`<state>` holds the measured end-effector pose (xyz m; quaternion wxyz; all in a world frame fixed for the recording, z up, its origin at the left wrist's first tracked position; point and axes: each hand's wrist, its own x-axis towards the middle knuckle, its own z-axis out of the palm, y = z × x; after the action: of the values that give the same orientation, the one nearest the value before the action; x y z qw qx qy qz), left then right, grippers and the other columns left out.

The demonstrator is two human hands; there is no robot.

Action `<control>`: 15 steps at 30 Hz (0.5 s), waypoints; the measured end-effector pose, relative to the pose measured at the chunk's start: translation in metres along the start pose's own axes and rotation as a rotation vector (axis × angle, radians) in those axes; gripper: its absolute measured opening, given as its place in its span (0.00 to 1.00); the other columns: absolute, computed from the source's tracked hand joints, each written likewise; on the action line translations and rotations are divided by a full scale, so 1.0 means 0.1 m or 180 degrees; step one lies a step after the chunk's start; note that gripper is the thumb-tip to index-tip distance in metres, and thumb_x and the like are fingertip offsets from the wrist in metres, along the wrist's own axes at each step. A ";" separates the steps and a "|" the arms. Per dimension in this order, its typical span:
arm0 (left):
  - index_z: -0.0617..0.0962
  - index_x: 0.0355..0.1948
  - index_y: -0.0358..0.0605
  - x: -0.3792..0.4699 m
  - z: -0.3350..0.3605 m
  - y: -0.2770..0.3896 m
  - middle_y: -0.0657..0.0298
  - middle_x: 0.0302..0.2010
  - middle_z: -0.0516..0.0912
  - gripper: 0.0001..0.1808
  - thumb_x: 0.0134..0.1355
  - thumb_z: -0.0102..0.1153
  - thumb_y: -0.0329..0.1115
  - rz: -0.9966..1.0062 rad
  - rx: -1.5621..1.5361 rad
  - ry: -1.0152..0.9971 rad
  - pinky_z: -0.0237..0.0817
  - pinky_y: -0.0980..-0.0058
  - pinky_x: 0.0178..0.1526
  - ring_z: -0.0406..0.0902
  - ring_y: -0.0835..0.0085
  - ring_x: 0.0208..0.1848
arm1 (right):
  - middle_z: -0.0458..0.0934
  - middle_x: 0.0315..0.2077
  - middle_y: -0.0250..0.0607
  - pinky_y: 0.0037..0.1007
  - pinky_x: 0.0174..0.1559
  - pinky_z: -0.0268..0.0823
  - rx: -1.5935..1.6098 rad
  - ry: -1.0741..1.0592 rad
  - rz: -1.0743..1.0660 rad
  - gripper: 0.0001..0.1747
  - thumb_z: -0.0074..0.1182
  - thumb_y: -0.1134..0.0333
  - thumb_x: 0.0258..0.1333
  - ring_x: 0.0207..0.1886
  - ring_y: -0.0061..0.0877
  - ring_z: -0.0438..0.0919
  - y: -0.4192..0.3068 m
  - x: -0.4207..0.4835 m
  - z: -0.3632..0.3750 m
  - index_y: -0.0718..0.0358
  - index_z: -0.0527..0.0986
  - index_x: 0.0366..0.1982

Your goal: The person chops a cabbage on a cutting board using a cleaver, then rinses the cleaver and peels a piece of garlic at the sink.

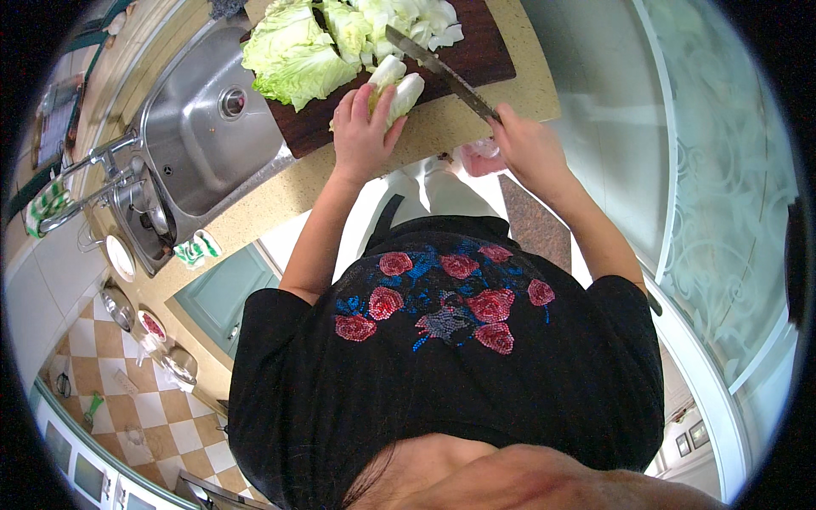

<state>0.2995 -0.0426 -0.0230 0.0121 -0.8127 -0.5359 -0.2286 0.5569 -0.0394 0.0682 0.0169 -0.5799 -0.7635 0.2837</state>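
My left hand (364,131) rests over a bundle of napa cabbage stalks (407,95), fingers pressing it near the front edge of a dark wooden cutting board (456,86). In my right hand (530,145) is the handle of a kitchen knife (443,71). Its blade slants up and left across the board, just right of the held stalks. A large leafy piece of napa cabbage (296,60) lies at the board's left. Cut cabbage pieces (421,20) are heaped at the far side, partly past the picture's top.
Left of the board is a stainless steel sink (191,127) with a faucet (95,156). A green-and-white cloth (197,248) lies on the stone counter (268,191). Several bowls stand farther along, including one with red contents (152,326). A frosted glass door (720,146) is at right.
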 end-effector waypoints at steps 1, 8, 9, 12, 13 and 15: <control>0.73 0.55 0.46 0.00 0.01 0.01 0.53 0.50 0.71 0.31 0.52 0.64 0.48 0.0000 0.0001 0.0000 0.62 0.59 0.52 0.68 0.55 0.51 | 0.76 0.21 0.52 0.49 0.30 0.67 -0.0059 0.0036 -0.0096 0.10 0.39 0.62 0.62 0.26 0.50 0.76 -0.01 0.00 0.00 0.61 0.66 0.35; 0.73 0.53 0.38 0.00 0.06 0.03 0.55 0.45 0.72 0.30 0.49 0.66 0.38 -0.0188 -0.0376 0.0177 0.65 0.64 0.48 0.69 0.58 0.47 | 0.76 0.19 0.51 0.46 0.27 0.68 -0.0534 -0.0067 -0.0475 0.07 0.45 0.68 0.54 0.25 0.48 0.77 0.02 0.03 0.06 0.64 0.65 0.33; 0.73 0.53 0.36 0.00 0.07 0.02 0.55 0.45 0.72 0.31 0.49 0.66 0.38 -0.0189 -0.0379 0.0142 0.65 0.64 0.48 0.69 0.58 0.47 | 0.76 0.19 0.51 0.46 0.27 0.68 -0.0526 -0.0071 -0.0470 0.07 0.45 0.68 0.54 0.25 0.48 0.77 0.01 0.06 0.06 0.64 0.65 0.33; 0.72 0.53 0.36 0.02 0.10 -0.01 0.55 0.44 0.72 0.31 0.49 0.66 0.38 -0.0222 -0.0416 0.0100 0.65 0.64 0.48 0.69 0.58 0.46 | 0.77 0.21 0.53 0.46 0.28 0.68 -0.0457 -0.0343 -0.0385 0.08 0.45 0.71 0.51 0.27 0.49 0.78 0.00 0.25 0.10 0.67 0.65 0.34; 0.72 0.53 0.36 0.02 0.10 -0.02 0.55 0.44 0.72 0.31 0.49 0.66 0.38 -0.0203 -0.0420 0.0101 0.65 0.64 0.48 0.69 0.58 0.46 | 0.77 0.22 0.54 0.46 0.29 0.69 -0.0554 -0.0444 -0.0428 0.08 0.45 0.72 0.51 0.28 0.49 0.78 -0.02 0.34 0.12 0.68 0.65 0.34; 0.72 0.53 0.34 0.03 0.12 -0.04 0.55 0.44 0.72 0.31 0.49 0.66 0.38 -0.0316 -0.0413 0.0006 0.65 0.65 0.48 0.69 0.58 0.46 | 0.78 0.23 0.55 0.46 0.30 0.70 -0.0663 -0.0522 -0.0483 0.09 0.45 0.73 0.50 0.29 0.49 0.79 -0.06 0.52 0.18 0.70 0.65 0.34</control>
<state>0.3011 -0.0357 -0.0335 -0.0514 -0.7840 -0.5595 -0.2639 0.5284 -0.0007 0.0398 -0.0844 -0.4941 -0.8292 0.2472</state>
